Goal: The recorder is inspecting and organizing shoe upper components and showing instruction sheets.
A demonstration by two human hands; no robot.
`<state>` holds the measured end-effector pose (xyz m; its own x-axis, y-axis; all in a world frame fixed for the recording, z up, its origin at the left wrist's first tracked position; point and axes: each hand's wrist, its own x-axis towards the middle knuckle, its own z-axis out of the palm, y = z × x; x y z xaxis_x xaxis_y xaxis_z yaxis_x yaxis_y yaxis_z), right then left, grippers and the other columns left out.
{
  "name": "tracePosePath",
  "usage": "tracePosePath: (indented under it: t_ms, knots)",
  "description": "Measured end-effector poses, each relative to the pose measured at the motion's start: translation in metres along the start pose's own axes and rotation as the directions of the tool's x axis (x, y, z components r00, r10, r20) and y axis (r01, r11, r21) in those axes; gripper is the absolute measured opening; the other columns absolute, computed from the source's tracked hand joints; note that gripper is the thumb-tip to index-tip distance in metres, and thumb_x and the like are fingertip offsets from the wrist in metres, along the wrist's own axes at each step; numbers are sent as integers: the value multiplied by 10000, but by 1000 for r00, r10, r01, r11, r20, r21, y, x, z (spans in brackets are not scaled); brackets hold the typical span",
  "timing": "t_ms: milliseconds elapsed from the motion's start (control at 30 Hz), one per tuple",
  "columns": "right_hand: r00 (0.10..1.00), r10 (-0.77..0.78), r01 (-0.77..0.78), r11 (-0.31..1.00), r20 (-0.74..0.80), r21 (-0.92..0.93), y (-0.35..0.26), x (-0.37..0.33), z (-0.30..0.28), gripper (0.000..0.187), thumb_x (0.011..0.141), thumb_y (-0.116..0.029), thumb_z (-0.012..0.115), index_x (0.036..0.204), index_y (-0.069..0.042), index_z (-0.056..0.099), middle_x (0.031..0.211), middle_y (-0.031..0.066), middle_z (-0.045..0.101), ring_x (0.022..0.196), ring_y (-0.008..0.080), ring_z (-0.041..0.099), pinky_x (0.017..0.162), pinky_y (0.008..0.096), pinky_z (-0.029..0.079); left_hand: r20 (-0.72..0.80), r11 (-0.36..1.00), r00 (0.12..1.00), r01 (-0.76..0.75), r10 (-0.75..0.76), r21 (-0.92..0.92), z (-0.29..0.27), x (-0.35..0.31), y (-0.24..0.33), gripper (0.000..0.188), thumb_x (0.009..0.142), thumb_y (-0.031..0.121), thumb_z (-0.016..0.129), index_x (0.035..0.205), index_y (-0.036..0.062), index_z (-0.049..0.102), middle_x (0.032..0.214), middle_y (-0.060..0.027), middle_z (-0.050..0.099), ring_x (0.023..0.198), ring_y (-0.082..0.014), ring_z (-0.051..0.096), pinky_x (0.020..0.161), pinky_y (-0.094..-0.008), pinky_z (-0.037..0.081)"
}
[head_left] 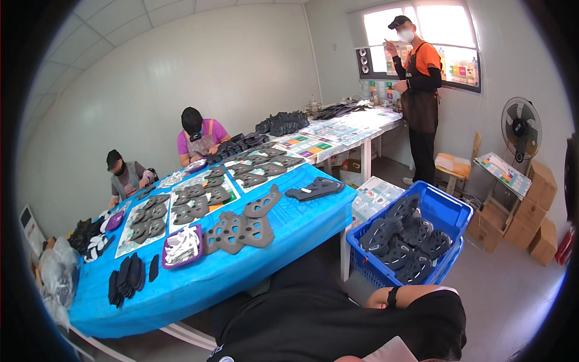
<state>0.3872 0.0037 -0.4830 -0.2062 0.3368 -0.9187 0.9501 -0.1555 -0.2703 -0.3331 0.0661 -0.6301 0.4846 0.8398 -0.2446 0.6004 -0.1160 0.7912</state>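
My right hand (379, 297), with a black band (392, 297) at its wrist, lies low in the head view by my black shirt. The shirt hides most of its fingers, so I cannot make out whether it holds anything. My left hand does not show. Just beyond the right hand stands a blue plastic crate (356, 260) with several black perforated shoes (399, 252) in it. On the blue-covered table (289, 241) lie grey perforated shoe uppers (232, 232), a purple basket of white strips (183, 246), black sole-shaped pieces (128, 276) and a dark upper (313, 189).
Two people (202, 136) (125, 178) sit working at the table's far side. Another person (419, 84) stands by the window. A fan (521, 127), a chair (453, 164) and cardboard boxes (531, 211) stand at the right. Plastic bags (59, 271) sit by the table's left end.
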Motion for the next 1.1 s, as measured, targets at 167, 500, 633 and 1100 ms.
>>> tracePosePath:
  t_ms: [167, 500, 633, 1100]
  knots:
    - [933, 330, -281, 917, 145, -282, 84, 108, 1, 208, 738, -227, 556, 866, -67, 597, 816, 37, 593, 695, 161, 537, 631, 343, 426, -21, 1000, 1000, -12, 12, 3, -8, 6, 3, 332, 855, 190, 497, 1164, 76, 450, 1264, -101, 359, 986, -199, 508, 847, -347, 412]
    - [567, -482, 257, 874, -668, -412, -7, 3, -64, 229, 813, -287, 517, 853, -69, 576, 740, 107, 599, 719, 258, 589, 632, 364, 437, -106, 996, 992, -78, 73, -46, -2, 47, 7, 339, 865, 190, 492, 1182, 81, 442, 1296, -105, 347, 1005, -201, 506, 859, -349, 410]
    - [463, -526, 617, 769, -713, -166, -70, -35, -70, 296, 869, -327, 471, 854, -44, 555, 764, 85, 575, 722, 190, 557, 651, 336, 433, -134, 994, 989, -75, 64, -76, 10, 44, 7, 342, 869, 190, 489, 1189, 82, 439, 1308, -106, 342, 1013, -202, 505, 864, -350, 410]
    - [-8, -778, -11, 629, -629, -777, -115, -40, -86, 121, 733, -185, 530, 702, -78, 483, 681, 44, 477, 645, 204, 523, 509, 317, 443, 3, 682, 999, -37, 51, 730, -20, 54, 314, 220, 782, 140, 518, 979, 65, 580, 863, -141, 591, 754, -343, 552, 705, -402, 446]
